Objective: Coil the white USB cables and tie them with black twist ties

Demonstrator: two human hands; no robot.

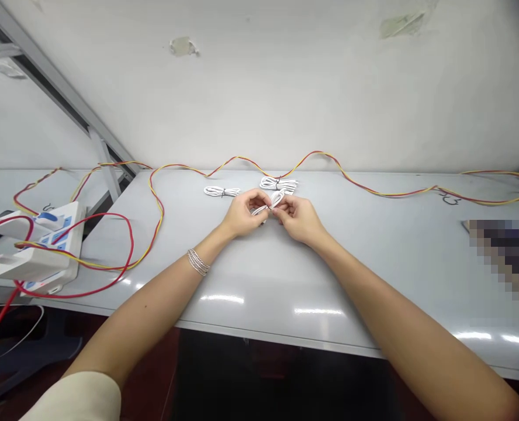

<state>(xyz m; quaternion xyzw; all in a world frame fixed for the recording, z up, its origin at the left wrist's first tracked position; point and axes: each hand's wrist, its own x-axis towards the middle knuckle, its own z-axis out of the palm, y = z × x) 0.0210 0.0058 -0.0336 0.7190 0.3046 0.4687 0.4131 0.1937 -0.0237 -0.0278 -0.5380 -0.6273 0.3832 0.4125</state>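
Over the middle of the grey table [259,275], my left hand [245,215] and my right hand [298,218] meet at a small coil of white cable [277,199]. The fingers of both hands pinch the coil near its middle, where a dark tie shows partly between the fingertips. Just behind my hands lies a bundle of white cables [272,183] with a dark tie. Left of it rests another tied white cable coil [221,191].
A white power strip [69,245] with plugs and looped red cable is at the left. A red and yellow wire [178,166] runs along the wall. Black ties [451,199] lie at the right, near a blurred flat object [505,251]. A metal frame [104,158] stands back left.
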